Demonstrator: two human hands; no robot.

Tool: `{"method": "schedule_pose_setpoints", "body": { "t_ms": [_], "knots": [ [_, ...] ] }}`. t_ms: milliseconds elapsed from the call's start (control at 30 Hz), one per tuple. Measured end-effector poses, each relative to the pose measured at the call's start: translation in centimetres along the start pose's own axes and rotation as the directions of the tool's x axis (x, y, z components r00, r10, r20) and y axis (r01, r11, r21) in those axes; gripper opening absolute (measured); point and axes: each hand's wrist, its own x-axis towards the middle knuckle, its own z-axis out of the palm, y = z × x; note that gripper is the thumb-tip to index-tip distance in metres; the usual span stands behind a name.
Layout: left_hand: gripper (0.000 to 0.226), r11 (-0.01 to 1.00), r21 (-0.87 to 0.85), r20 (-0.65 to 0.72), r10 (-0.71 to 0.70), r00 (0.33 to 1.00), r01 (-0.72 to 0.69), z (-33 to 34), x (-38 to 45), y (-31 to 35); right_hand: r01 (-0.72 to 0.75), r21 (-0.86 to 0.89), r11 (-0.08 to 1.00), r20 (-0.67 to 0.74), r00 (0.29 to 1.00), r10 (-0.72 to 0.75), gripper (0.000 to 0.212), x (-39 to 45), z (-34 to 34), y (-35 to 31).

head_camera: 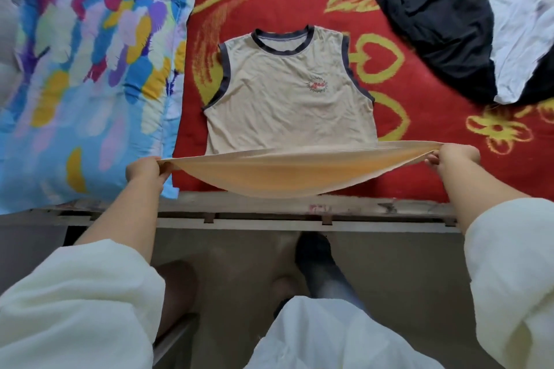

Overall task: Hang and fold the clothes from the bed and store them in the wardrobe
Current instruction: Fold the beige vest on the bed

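Folding is the step under way, judging by the layout: the vest (287, 93) is lying face up on the red blanket (419, 159), collar away from the person, and its hem is being lifted and stretched taut. The left hand (144, 172) is pinching the hem's left corner, the right hand (455, 156) its right corner. Left of the vest a quilt (90, 84) is lying; right of it, further off, a black garment (431, 9) and a white one (521, 24) are waiting, possibly overlapping. Next, the hem probably needs carrying toward the collar with both corners level, then releasing so the fold lies flat.
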Motion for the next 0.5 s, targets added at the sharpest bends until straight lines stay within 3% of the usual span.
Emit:
{"method": "schedule_pose_setpoints", "body": {
  "t_ms": [67, 200, 267, 333, 367, 433, 500],
  "knots": [
    [0.022, 0.993, -0.117, 0.008, 0.005, 1.000, -0.004, 1.8, 1.0, 2.1, 0.036, -0.034, 0.999, 0.019, 0.999, -0.035, 0.034, 0.9, 2.7, -2.0],
    [0.039, 0.999, -0.038, 0.051, 0.017, 0.999, -0.015, 6.3, 3.5, 5.5, 0.098, -0.199, 0.975, 0.144, 0.987, -0.070, 0.030, 2.2, 9.1, -6.0],
    [0.034, 0.985, 0.167, -0.055, 0.058, 0.997, -0.048, 9.4, 6.5, 7.6, 0.120, -0.305, 0.945, 0.209, 0.976, -0.056, 0.028, 2.9, 12.9, -8.5],
    [0.031, 0.919, 0.377, -0.159, 0.188, 0.969, -0.116, 11.2, 8.5, 8.8, 0.210, -0.421, 0.882, 0.250, 0.962, -0.110, 0.026, 3.8, 15.6, -9.9],
    [0.031, 0.870, 0.489, -0.190, 0.181, 0.965, -0.066, 12.5, 9.5, 9.5, 0.254, -0.483, 0.838, 0.266, 0.954, -0.136, 0.025, 4.2, 17.5, -10.6],
    [0.031, 0.863, 0.502, -0.240, 0.197, 0.951, -0.052, 14.8, 11.6, 10.4, 0.353, -0.586, 0.729, 0.302, 0.930, -0.208, 0.019, 4.7, 20.2, -11.7],
    [0.023, 0.988, 0.145, -0.203, 0.074, 0.976, -0.045, 17.4, 14.3, 11.7, 0.399, -0.626, 0.670, 0.303, 0.916, -0.263, 0.020, 5.4, 23.6, -12.6]
  ]
}}
